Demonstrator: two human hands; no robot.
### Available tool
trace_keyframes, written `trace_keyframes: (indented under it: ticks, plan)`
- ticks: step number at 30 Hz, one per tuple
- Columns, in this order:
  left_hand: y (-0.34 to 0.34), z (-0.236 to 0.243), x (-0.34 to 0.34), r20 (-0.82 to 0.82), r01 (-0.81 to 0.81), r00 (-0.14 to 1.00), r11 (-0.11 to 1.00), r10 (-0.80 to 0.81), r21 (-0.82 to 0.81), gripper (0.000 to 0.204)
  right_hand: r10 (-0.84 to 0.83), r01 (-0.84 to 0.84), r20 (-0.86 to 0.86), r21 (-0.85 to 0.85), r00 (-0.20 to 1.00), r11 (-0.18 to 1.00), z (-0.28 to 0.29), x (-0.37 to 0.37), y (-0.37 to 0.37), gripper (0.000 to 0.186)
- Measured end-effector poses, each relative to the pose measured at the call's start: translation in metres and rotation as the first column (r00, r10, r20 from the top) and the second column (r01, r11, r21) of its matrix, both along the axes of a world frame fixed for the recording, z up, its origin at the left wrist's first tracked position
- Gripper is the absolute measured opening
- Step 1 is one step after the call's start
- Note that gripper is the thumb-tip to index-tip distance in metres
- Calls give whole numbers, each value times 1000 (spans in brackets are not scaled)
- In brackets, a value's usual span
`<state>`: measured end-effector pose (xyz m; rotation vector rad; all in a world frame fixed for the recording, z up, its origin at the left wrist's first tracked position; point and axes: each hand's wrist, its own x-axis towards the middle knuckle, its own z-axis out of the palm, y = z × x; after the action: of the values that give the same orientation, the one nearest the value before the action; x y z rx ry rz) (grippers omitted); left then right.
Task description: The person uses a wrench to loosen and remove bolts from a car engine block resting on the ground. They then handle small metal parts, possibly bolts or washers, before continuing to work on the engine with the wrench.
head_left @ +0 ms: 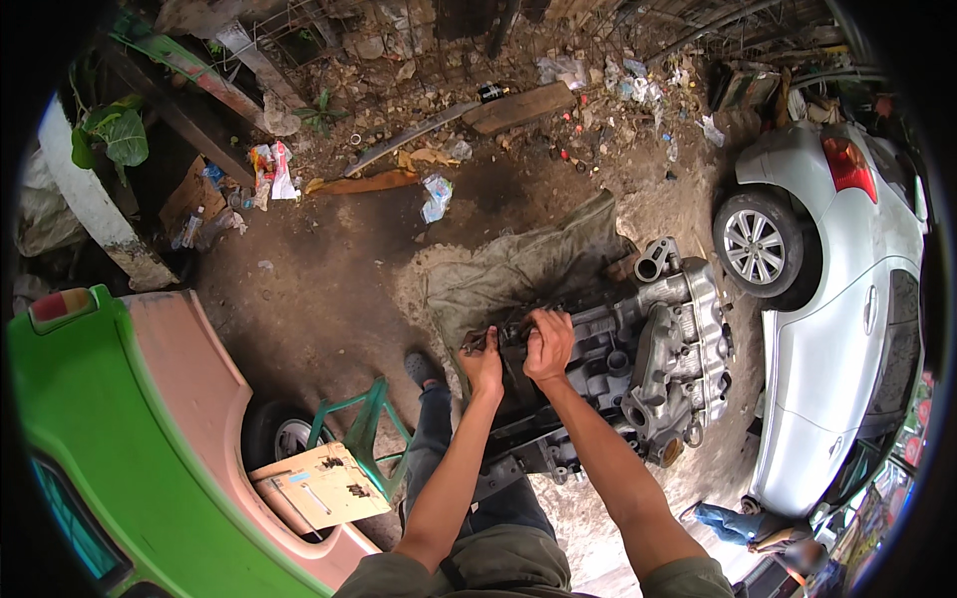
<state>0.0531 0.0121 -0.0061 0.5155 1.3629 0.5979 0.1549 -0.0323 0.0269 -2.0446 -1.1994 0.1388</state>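
Note:
A grey metal car engine point(666, 364) lies on the ground in front of me, on and beside a dirty cloth sheet. Both my hands are at its left end. My left hand point(482, 361) is closed, thumb and fingers pinched around a small dark part that I cannot make out. Just to its right, my right hand point(548, 344) has its fingers curled in against the engine's dark edge. Whatever lies inside that grip is hidden by the fingers.
A green stool point(371, 424) stands at lower left by a board point(324, 486) with a wrench on it. A green and pink car point(130, 399) is at left, a silver car point(827, 349) at right. Litter and planks point(518, 108) lie beyond. Another person point(733, 523) is at lower right.

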Motion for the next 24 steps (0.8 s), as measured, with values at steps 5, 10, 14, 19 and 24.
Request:
trace_keyframes:
  ticks: [5,10,14,19,24]
  plan:
    - [0,2,-4,-13,26,1000,999,-26,-27,10,0,0,-4,1,1000,1000,1,0,1,28]
    - [-4,3,-5,-25,81,996,996,-80,26,11,11,-11,-20,-6,1000,1000,0,1,0,30]
    - [-8,2,-8,-70,81,994,997,-80,10,15,-20,20,-7,21,1000,1000,0,-1,2,29]
    - [-7,-4,-16,-18,178,984,982,-178,54,22,-39,39,-27,3,999,999,2,-2,2,29]
    - [0,-14,-28,10,321,945,930,-328,178,24,-5,5,-4,-2,1000,1000,3,0,1,29]
